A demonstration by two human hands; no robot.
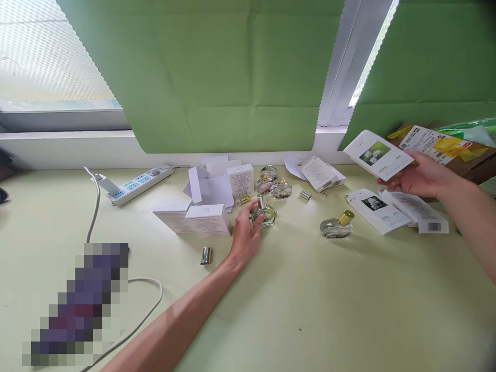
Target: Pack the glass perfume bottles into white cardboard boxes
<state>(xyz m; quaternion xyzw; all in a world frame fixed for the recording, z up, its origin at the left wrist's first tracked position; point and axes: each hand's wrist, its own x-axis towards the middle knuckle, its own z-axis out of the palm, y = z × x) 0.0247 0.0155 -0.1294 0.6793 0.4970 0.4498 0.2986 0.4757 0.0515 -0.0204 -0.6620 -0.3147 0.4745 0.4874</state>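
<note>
My left hand point(248, 230) is closed round the side of a round glass perfume bottle point(268, 217) with a silver cap, which stands on the table. Up at the right, my right hand point(416, 175) grips a white box point(377, 155) with a white-flower picture, held tilted above the table. Below it lie a similar flat box point(380, 211) and an opened carton point(420, 212). A perfume bottle with a gold cap point(337, 227) stands between my hands. Behind the left hand are several capless bottles point(281, 189).
White boxes point(209, 221) stand left of my left hand, near a loose silver cap point(205, 256). Another silver cap point(305, 195) lies farther back. A power strip point(141, 185), a white cable point(155, 281) and a pixelated object point(81, 305) occupy the left. A cardboard parcel point(461, 165) sits far right.
</note>
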